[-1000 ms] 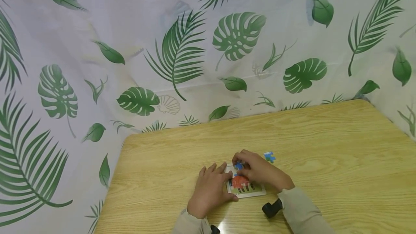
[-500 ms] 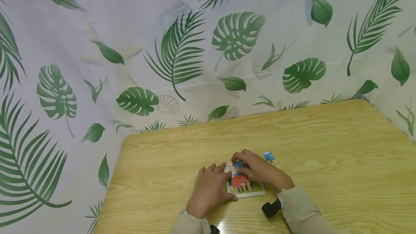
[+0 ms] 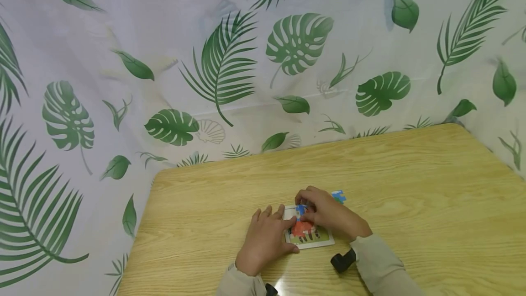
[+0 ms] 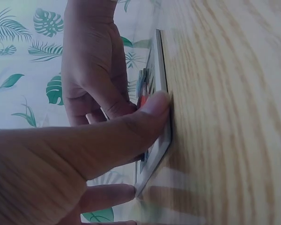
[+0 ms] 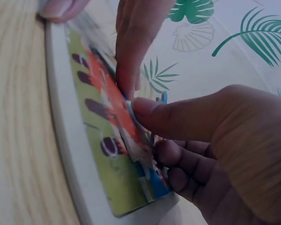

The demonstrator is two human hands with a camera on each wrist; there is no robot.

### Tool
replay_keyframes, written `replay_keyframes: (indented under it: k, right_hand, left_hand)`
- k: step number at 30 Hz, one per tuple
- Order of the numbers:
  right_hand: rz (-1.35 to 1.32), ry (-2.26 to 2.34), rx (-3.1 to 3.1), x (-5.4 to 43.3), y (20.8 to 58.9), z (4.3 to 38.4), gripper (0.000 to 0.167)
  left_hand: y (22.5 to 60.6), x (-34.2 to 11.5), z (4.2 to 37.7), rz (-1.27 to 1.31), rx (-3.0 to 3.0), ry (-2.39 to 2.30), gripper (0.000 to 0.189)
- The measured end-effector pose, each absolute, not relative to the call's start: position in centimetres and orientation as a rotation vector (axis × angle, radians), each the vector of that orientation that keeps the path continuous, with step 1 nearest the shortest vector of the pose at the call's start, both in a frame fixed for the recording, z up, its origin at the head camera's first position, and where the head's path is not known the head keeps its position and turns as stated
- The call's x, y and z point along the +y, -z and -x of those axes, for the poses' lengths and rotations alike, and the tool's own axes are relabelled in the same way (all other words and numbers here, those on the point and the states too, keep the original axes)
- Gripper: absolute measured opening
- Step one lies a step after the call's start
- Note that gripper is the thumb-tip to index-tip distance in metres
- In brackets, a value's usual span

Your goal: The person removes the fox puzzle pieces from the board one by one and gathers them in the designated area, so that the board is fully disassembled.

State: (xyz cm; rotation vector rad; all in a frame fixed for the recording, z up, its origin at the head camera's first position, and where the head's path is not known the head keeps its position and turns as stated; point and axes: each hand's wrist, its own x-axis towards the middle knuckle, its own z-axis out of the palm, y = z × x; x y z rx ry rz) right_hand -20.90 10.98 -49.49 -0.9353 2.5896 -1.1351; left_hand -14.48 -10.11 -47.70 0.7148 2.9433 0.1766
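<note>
A small jigsaw puzzle with a white frame (image 3: 322,244) lies on the table, with a red animal picture (image 5: 113,101) on a green ground. Between curled fingers and thumb, my right hand (image 3: 330,212) pinches a blue puzzle piece (image 3: 301,210) over the upper part of the board. My left hand (image 3: 266,240) rests along the board's left side, fingers spread. Its thumb (image 4: 152,108) presses on the frame's edge, and its index finger reaches in beside the blue piece. In the right wrist view the fingers largely hide the pinched piece.
One loose blue-and-green puzzle piece (image 3: 338,196) lies on the table just behind the right hand, partly covered by it. The wooden table (image 3: 415,186) meets a leaf-printed cloth (image 3: 246,104) at its back and left edges. Black wrist cameras sit under both sleeves.
The blue piece has turned or shifted slightly in my right fingers, and more of it shows. My right hand now covers part of the loose piece. The left hand stays nearly still.
</note>
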Motion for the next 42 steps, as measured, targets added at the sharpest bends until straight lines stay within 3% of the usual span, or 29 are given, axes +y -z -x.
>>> replay_keyframes:
  k: [11, 27, 35, 42]
  right_hand:
    - [0.971, 0.997, 2.662, 10.8, 49.7, 20.9, 0.020]
    - [0.869, 1.263, 2.566, 12.5, 49.0, 21.1, 0.030]
    - [0.900, 1.252, 2.753, 14.3, 48.7, 21.3, 0.027]
    - [0.896, 1.310, 2.849, 16.9, 48.7, 21.5, 0.027]
  left_hand:
    - [47.5, -9.9, 14.2, -0.719, 2.906, -0.145, 0.074]
    - [46.7, -10.9, 14.0, -0.658, 2.922, -0.310, 0.068]
    - [47.0, -10.1, 14.7, -0.819, 2.898, -0.347, 0.088]
    - [47.8, -10.2, 14.6, -0.786, 2.902, -0.283, 0.081]
